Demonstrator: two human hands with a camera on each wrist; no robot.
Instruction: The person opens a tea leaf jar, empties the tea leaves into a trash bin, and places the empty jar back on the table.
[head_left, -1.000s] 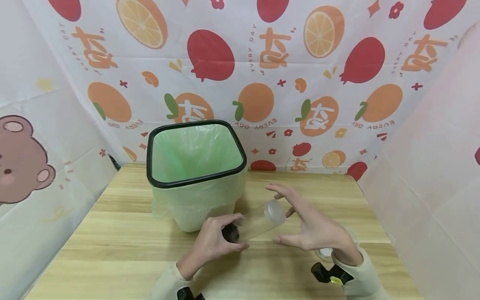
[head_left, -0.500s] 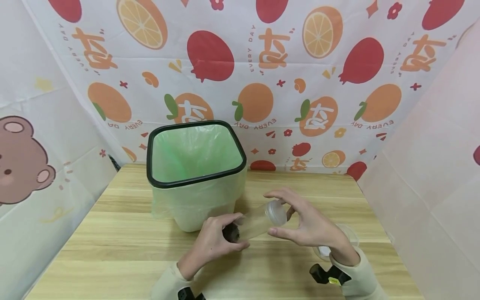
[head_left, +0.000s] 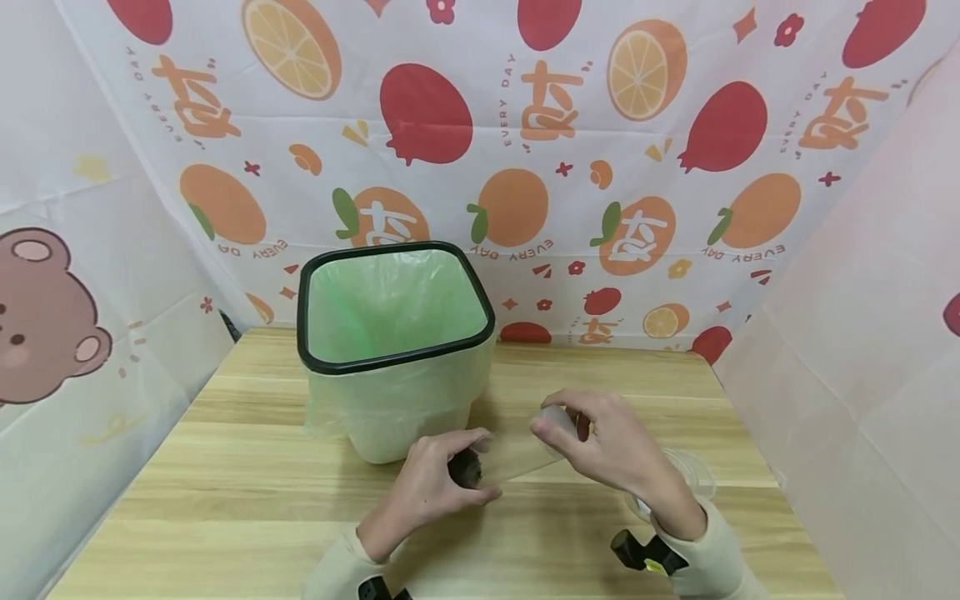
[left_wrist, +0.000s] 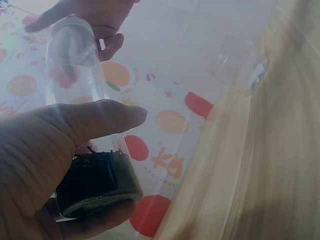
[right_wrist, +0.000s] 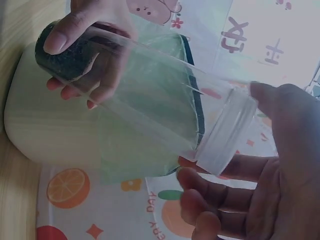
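My left hand (head_left: 427, 487) grips the lower end of a clear cylindrical jar (head_left: 517, 454), held tilted above the table with its top toward the right. A dark mass (left_wrist: 97, 177) with thin strands poking up fills the bottom of the jar; its kind does not show. My right hand (head_left: 611, 442) pinches the jar's translucent screw lid (right_wrist: 227, 132) between thumb and fingers. In the right wrist view the lid sits on the jar's mouth, and the left thumb and fingers wrap the dark end.
A bin (head_left: 405, 417) with a black rim and pale green liner stands left of the jar on the wooden table (head_left: 225, 500). Partly behind my right wrist, a clear container (head_left: 697, 475) lies at the right. A fruit-print cloth (head_left: 570, 200) hangs behind.
My right hand has come in from spread fingers beside the lid to a pinch on it, covering more of it. The left hand and jar have stayed almost still.
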